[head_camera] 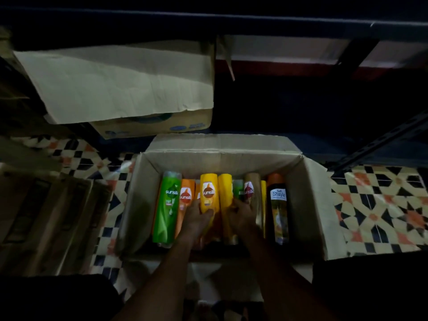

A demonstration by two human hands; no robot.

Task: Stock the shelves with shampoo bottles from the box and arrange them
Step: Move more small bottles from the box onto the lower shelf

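- Step in hand: picking stock out of the open box (308, 205), which sits on the tiled floor (379, 205) just near of the dark shelf (301, 23). Nothing from it is seen on the shelf yet, so the task looks to be at an early stage.
- The left hand (196, 220) is inside the box, thumb laid across the labelled yellow bottle (209, 188) and fingers wrapped under it.
- The right hand (242, 216) has its fingers bent down between the plain yellow bottle (225, 188) and the brown bottle (251, 184). In this dim light I cannot tell which one it grips.
- The bottles lie on their backs, side by side and touching, from the green bottle (168, 205) at the left to the black bottle (279, 205) at the right.
- Each long axis runs near to far. The labels read upright from the near side, so the upper ends point far, toward the shelf.
- Next move, as I judge it: lift straight up to clear the neighbours, turn the bottle upright, and carry it far to the shelf.
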